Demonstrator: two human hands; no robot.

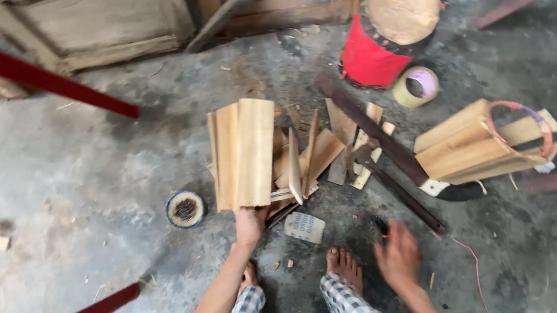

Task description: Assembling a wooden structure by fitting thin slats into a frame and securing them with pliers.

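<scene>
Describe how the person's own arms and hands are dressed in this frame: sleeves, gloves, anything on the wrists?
Both are bare: the left hand and right hand wear no gloves, and no sleeves, watch or bands show on either forearm. The right hand is motion-blurred, so rings cannot be ruled out. Lower down, blue-and-white checked trousers and bare feet.

view: one head camera, worn by the person, no second view to share with
facing: steeply down at the concrete floor [87,181], tilted a little forward
bottom edge: the person's own feet [344,266], with left hand [250,224] and right hand [397,257] reaching up into the frame
centre: the wood pile [272,152], near, within arm's reach
top edge: a red stool [387,34] and wooden panels [90,26], farther off
sharpness: the right hand is blurred
</scene>
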